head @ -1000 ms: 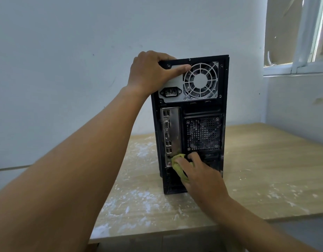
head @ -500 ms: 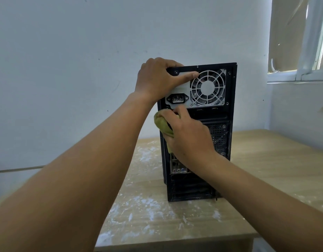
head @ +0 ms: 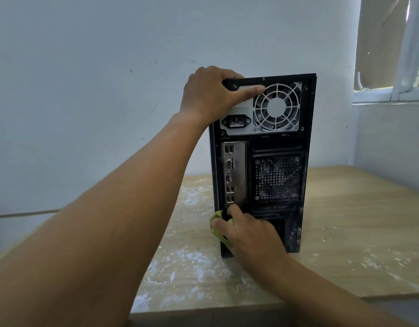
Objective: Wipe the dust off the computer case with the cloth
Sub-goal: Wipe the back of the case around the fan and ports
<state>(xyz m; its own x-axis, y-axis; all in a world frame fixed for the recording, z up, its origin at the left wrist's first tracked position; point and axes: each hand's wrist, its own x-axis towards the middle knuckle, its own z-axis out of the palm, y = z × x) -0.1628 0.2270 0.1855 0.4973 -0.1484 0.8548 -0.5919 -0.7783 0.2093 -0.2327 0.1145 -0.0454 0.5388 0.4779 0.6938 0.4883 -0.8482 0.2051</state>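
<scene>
Upright just right of centre in the frame, rear panel toward the camera, base on a pale wooden table (head: 357, 220): the black computer case (head: 274, 143). Gripped at its upper left corner by the left hand (head: 208, 95), fingers curled over the top edge, thumb stretched flat along the back toward the round fan grille (head: 276, 106). Below that thumb, a power socket (head: 236, 121); further down the left side, a silver port panel (head: 234, 173); beside it to the right, a perforated vent (head: 276, 178) grey with dust. Low on the case, left of centre, the right hand (head: 253, 234), fingers bent around a bunched yellow-green cloth (head: 219, 236), thumb across it, forefinger tip just under the port panel. Cloth pressed against the lower left of the rear panel, a fold poking out past the case's left edge. Dust streaks down the lower right strip of the panel. White smears (head: 192, 263) over the tabletop, thickest in the lower middle of the frame. Behind everything, a plain light wall (head: 86, 67); in the upper right corner, part of a window (head: 392, 43) with a white frame. Both forearms bare, reaching in from the lower left and lower right.
</scene>
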